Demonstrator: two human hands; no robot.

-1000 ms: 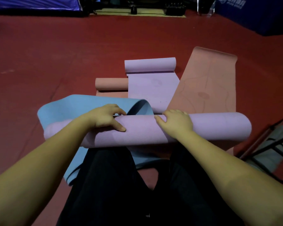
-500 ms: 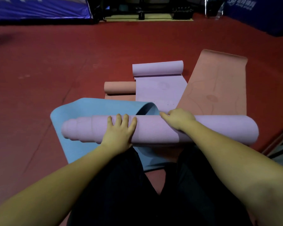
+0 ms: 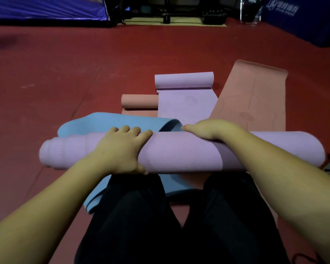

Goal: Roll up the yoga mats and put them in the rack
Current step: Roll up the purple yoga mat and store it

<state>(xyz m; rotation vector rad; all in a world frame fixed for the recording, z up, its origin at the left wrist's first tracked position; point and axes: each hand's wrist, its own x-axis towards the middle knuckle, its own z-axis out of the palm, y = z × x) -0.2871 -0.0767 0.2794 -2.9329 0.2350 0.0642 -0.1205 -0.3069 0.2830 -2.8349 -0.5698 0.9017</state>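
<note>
Shift: since the earlier frames the left hand (image 3: 120,149) has left its grasp on the roll's far side and now lies on top, nearer the middle; the roll's left end has telescoped into stepped ridges.
Legs: dark trousers (image 3: 160,216), lowest in view, just under the roll.
Purple roll (image 3: 179,153): lies crosswise before the knees, long axis left to right, over the blue mat (image 3: 107,124).
Left hand, fingers: draped over the top, slightly spread, thumb tucked at the near underside.
Right hand (image 3: 210,130): fingers curl over the far edge and out of sight (thumb points left).
Key relation: both hands sit on the roll's crest, left hand nearer the uneven end; judged, squaring that end comes before lifting.
Beyond: half-rolled purple mat (image 3: 185,96), small salmon roll (image 3: 139,101), flat salmon mat (image 3: 255,96) on the red floor (image 3: 65,73).
Rack: dark frame at the right edge, too cropped to confirm.
</note>
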